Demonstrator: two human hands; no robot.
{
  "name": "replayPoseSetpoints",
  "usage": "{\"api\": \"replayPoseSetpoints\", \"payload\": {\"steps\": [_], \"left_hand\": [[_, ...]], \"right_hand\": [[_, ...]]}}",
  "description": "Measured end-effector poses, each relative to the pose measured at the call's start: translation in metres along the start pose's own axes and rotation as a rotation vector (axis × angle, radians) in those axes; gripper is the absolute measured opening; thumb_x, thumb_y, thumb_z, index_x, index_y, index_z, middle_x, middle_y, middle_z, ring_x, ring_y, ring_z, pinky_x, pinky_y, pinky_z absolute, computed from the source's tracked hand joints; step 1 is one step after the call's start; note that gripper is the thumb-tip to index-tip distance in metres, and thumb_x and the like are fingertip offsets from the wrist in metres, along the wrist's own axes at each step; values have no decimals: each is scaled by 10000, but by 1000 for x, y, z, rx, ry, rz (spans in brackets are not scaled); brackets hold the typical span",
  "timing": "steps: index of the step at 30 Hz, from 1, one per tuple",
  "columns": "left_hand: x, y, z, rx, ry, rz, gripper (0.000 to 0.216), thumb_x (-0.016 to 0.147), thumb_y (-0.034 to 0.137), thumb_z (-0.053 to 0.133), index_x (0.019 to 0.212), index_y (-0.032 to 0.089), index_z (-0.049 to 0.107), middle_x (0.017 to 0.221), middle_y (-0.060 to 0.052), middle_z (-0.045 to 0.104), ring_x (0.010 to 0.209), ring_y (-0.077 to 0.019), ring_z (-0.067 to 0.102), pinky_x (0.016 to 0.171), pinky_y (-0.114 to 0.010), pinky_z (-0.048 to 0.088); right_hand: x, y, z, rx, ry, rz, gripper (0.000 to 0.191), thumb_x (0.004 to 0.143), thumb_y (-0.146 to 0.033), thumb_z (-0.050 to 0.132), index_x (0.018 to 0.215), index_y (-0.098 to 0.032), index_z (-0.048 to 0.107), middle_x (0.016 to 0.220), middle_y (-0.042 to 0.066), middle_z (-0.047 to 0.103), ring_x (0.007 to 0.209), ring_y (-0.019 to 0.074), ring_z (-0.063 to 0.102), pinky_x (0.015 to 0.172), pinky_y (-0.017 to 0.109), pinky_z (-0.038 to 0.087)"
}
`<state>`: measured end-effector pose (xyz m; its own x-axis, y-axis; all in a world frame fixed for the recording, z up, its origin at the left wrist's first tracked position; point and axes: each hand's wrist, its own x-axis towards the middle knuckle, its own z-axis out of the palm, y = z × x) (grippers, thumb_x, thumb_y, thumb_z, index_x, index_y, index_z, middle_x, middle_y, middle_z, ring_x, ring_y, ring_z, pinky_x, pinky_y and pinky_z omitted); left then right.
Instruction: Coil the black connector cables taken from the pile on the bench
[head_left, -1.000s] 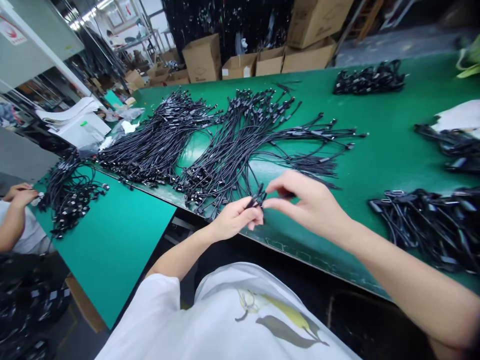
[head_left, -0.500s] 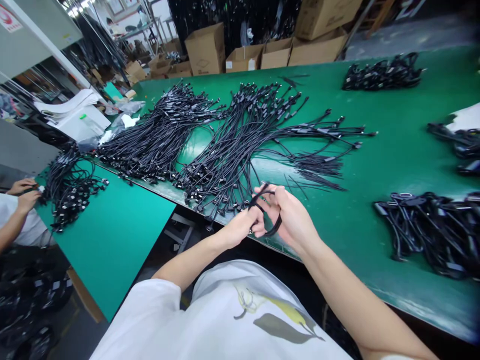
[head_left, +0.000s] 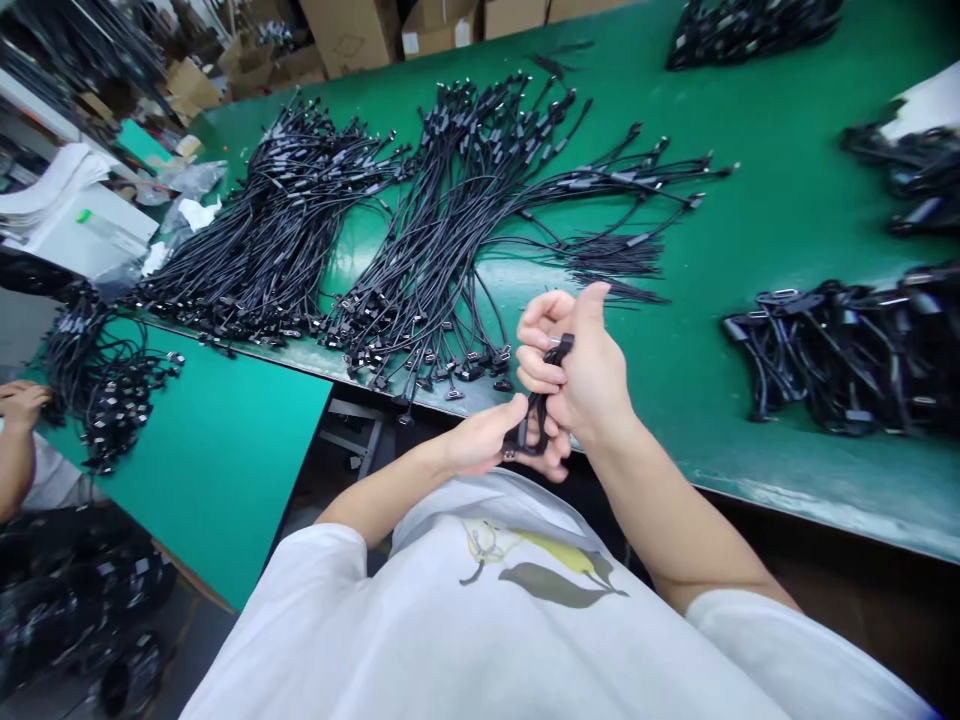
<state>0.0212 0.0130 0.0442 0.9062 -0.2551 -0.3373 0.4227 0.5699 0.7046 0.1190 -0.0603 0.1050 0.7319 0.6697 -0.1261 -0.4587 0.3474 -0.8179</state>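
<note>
A black cable [head_left: 535, 412], folded into a short bundle, is between my two hands just above the table's front edge. My left hand [head_left: 486, 438] pinches its lower end, where a metal plug shows near the fingertips. My right hand [head_left: 589, 372] curls its fingers around the upper part, thumb pointing up, and a black connector sticks out by the palm. Beyond my hands lies a large spread of straight black cables [head_left: 450, 230], their plugs toward the front edge. A little pile of thin black ties [head_left: 619, 258] lies beyond my right hand.
Folded cable bundles [head_left: 840, 350] lie on the green table [head_left: 697, 270] at right, with another bundle [head_left: 754, 30] at the far edge. More cables [head_left: 255, 230] spread to the left. At far left a co-worker's hand [head_left: 24, 403] is beside a cable pile [head_left: 112, 390]. Cardboard boxes [head_left: 352, 35] stand behind.
The cable loop between my hands has become a tighter, folded bundle. My right hand has closed around it. The view has tilted downward, so the table appears higher.
</note>
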Motion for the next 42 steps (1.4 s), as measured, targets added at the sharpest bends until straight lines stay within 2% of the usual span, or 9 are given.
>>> {"api": "replayPoseSetpoints", "payload": {"steps": [5, 11, 16, 20, 24, 30, 34, 38, 42], "left_hand": [[-1, 7, 17, -245, 18, -23, 392, 900, 536, 539, 761, 170, 512, 545, 70, 294, 460, -70, 291, 459, -188, 316], [4, 3, 19, -135, 67, 59, 375, 828, 506, 663, 807, 143, 568, 589, 40, 415, 517, -79, 405, 530, -223, 386], [8, -1, 16, -172, 118, 83, 412, 779, 504, 721, 726, 163, 495, 500, 103, 252, 415, -43, 245, 414, -169, 227], [6, 7, 10, -192, 156, 77, 399, 827, 484, 674, 709, 168, 461, 512, 100, 234, 409, -40, 230, 400, -161, 215], [3, 15, 3, -131, 46, -35, 428, 785, 529, 692, 713, 170, 470, 494, 103, 242, 397, -43, 209, 375, -169, 190], [-1, 11, 2, 78, -84, -231, 518, 699, 633, 718, 776, 179, 482, 488, 114, 299, 394, -40, 214, 378, -180, 178], [-3, 10, 6, 278, -115, -198, 464, 793, 634, 617, 814, 190, 483, 529, 95, 368, 438, -61, 305, 439, -198, 269], [1, 13, 3, 793, -1, -53, 306, 915, 438, 514, 758, 177, 545, 688, 9, 592, 659, -100, 547, 679, -228, 423], [7, 10, -3, 842, -76, -66, 371, 947, 468, 423, 769, 170, 554, 693, 6, 585, 646, -105, 558, 696, -245, 435]], "right_hand": [[11, -5, -12, 24, -6, 94, 651, 732, -837, 533, 725, -191, 453, 604, -60, 342, 374, 8, 145, 316, 178, 100], [16, -5, -16, 28, -21, 158, 660, 729, -839, 531, 711, -183, 464, 595, -60, 340, 368, 7, 147, 313, 174, 99], [18, 8, -26, -74, 19, 40, 651, 774, -839, 464, 765, -190, 512, 661, -25, 441, 406, 44, 326, 360, 202, 310], [8, 5, -52, -616, 52, -402, 492, 948, -648, 377, 1033, -217, 599, 994, 78, 629, 842, 178, 645, 803, 357, 537], [-6, -9, -78, -1413, -390, -944, 333, 1011, -392, 406, 1234, -239, 600, 1192, 90, 646, 1170, 233, 569, 1108, 507, 301], [-18, -18, -96, -1833, -798, -1117, 453, 1039, -436, 301, 849, -176, 620, 690, 7, 544, 647, 148, 485, 860, 355, 385], [-27, -16, -105, -1869, -837, -1159, 444, 1041, -406, 327, 692, -189, 495, 633, -9, 469, 535, 138, 349, 591, 305, 243], [-30, -10, -112, -1912, -832, -1169, 400, 1039, -343, 366, 687, -189, 479, 628, -7, 465, 551, 142, 344, 593, 310, 224], [-29, -7, -115, -1918, -860, -1200, 332, 1015, -261, 425, 695, -191, 476, 645, -6, 466, 587, 144, 365, 598, 313, 225]]}}
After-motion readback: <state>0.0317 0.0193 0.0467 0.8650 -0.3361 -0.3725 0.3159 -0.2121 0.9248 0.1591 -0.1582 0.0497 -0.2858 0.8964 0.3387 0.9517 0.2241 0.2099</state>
